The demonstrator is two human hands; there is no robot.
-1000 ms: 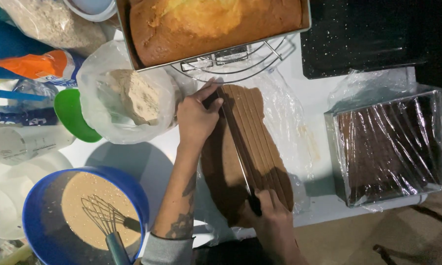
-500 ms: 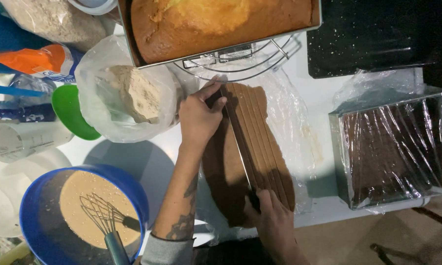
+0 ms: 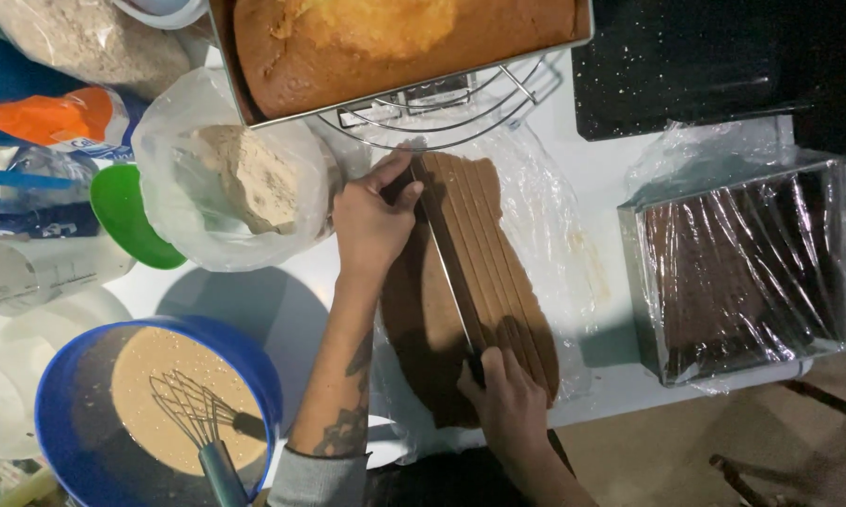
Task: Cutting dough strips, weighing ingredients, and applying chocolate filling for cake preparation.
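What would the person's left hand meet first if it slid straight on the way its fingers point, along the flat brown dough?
Probably the round wire cooling rack just past the end of the brown dough sheet, under the metal cake tin. The left hand points up-frame; depth is unclear.

Both hands are bare, without gloves or rings. The left hand (image 3: 371, 225) leads to a bare forearm with dark tattoo patterns near the elbow, ending in a pushed-up grey sleeve (image 3: 315, 479). The right hand (image 3: 509, 404) shows a bare wrist.
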